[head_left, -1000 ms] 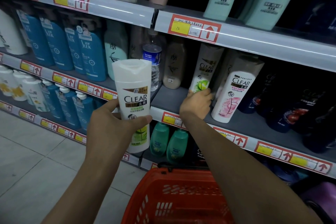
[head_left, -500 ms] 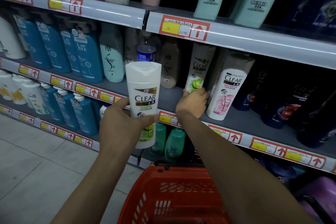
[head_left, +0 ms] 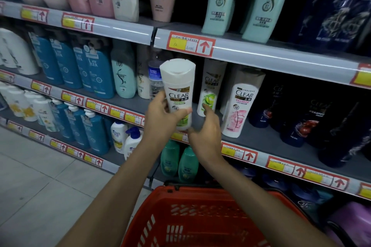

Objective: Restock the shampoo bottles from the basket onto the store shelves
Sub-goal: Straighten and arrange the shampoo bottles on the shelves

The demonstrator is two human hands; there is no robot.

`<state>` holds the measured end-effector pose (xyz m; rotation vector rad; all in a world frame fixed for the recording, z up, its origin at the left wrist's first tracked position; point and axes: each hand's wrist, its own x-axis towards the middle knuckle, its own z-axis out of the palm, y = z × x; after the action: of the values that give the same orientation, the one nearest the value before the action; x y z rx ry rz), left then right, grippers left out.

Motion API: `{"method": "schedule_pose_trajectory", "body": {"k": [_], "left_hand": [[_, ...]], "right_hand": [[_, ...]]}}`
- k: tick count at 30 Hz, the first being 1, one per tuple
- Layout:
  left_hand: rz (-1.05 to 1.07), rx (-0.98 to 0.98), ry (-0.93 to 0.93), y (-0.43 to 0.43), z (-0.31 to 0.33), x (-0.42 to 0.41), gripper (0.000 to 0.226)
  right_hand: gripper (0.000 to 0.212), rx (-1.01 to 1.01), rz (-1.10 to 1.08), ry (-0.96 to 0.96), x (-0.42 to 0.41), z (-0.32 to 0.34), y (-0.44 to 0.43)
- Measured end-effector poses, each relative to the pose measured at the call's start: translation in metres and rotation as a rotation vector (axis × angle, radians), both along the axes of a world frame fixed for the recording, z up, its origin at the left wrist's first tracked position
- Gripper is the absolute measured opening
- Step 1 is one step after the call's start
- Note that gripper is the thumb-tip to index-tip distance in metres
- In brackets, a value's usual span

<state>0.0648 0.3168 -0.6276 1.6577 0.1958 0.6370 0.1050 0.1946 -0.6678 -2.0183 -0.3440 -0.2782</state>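
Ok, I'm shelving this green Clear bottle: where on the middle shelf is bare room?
Bare grey shelf shows in front of the shelved green Clear bottle, left of the pink Clear bottle, partly hidden by the held bottle in the left hand. A front strip runs free before the dark bottles. Leftward the blue bottles stand packed.

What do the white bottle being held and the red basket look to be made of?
The white CLEAR shampoo bottle in the left hand looks like smooth opaque plastic: soft sheen, moulded flip cap. The red slotted basket looks like rigid moulded plastic, fairly matte, with slots through its wall.
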Motion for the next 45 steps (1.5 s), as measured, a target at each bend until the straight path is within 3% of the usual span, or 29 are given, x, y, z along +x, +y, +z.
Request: {"method": "schedule_pose_trajectory", "body": {"k": [3,6,9,12,16,21,26,45], "left_hand": [[-0.106,0.026,-0.023,-0.009,0.002,0.016,0.051],[-0.187,0.094,-0.002,-0.016,-0.002,0.035,0.055],[-0.24,0.105,0.019,-0.025,-0.01,0.053,0.057],[-0.218,0.053,0.029,-0.031,-0.026,0.068,0.06],[-0.132,-0.019,0.003,-0.03,-0.042,0.086,0.047],[-0.113,0.07,0.009,-0.025,-0.047,0.092,0.05],[-0.076,0.085,0.023,-0.028,-0.054,0.09,0.036],[-0.013,0.161,0.19,-0.028,-0.044,0.087,0.052]], "right_hand": [[0.061,-0.022,0.05,-0.044,0.007,0.001,-0.006],[0.04,-0.011,-0.026,-0.025,0.016,-0.001,-0.008],[0.035,-0.074,-0.122,-0.025,0.024,-0.007,-0.01],[0.034,-0.162,-0.161,-0.027,0.033,-0.015,-0.012],[0.035,-0.246,-0.195,-0.047,0.039,-0.021,-0.009],[0.03,-0.273,-0.264,-0.017,0.047,-0.019,0.002],[0.031,-0.23,-0.337,-0.025,0.051,-0.021,0.01],[0.026,-0.204,-0.355,0.099,0.044,-0.01,0.02]]}}
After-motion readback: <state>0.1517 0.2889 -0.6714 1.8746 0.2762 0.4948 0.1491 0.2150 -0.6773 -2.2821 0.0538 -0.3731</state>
